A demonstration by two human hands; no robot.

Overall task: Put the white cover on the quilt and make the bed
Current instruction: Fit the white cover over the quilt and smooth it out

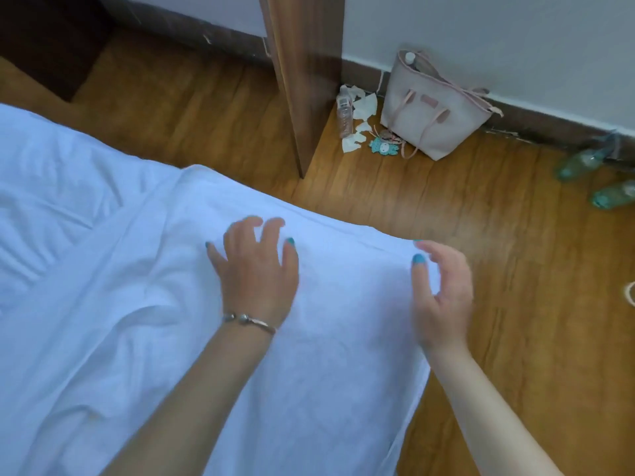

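The white quilt in its white cover (144, 276) lies spread over the bed, filling the left and lower middle of the view, with soft creases on the left. Its corner sits at the bed's right edge. My left hand (256, 266), with a bracelet on the wrist, rests palm down on the cover near that corner, fingers spread and slightly bent. My right hand (441, 290) hovers at the corner's edge, blurred, fingers loosely curved with the thumb against the fabric; it holds nothing that I can see.
Wooden floor (515, 235) lies right of the bed. A wooden post (302, 80) stands just beyond the bed. A pale pink bag (436, 111), a plastic bottle (344, 115) and crumpled tissues sit by the wall. Green bottles (598, 176) lie at far right.
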